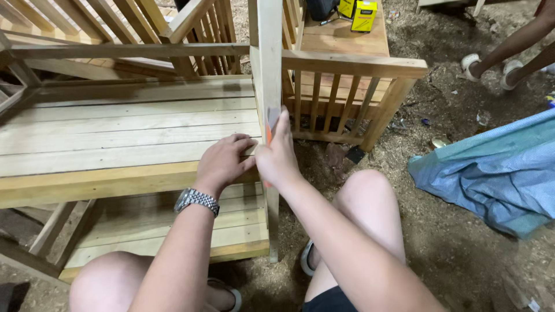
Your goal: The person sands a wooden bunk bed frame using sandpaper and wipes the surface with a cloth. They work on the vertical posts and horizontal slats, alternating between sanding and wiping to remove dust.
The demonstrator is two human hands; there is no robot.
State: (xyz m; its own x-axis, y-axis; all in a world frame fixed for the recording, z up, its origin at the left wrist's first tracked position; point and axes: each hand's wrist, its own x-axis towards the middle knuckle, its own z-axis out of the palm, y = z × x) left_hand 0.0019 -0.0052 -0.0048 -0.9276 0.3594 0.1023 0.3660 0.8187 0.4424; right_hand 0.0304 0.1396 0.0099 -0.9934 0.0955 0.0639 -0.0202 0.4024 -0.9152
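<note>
A pale wooden slatted bench or table [115,130] stands in front of me, with an upright corner post [269,69] at its right front. My left hand [222,162], a metal watch [196,200] on its wrist, rests on the front edge of the top beside the post. My right hand [278,153] presses a small grey and orange piece [270,124], like a sanding pad, against the post's face. A lower slatted shelf [173,225] lies under the top. My bare knees show below.
More wooden frames with rails [347,98] stand behind and to the right. Yellow boxes [364,14] sit on a far wooden surface. A blue cloth [497,173] lies on the sawdust floor at right. Another person's legs and sandals [509,63] are at upper right.
</note>
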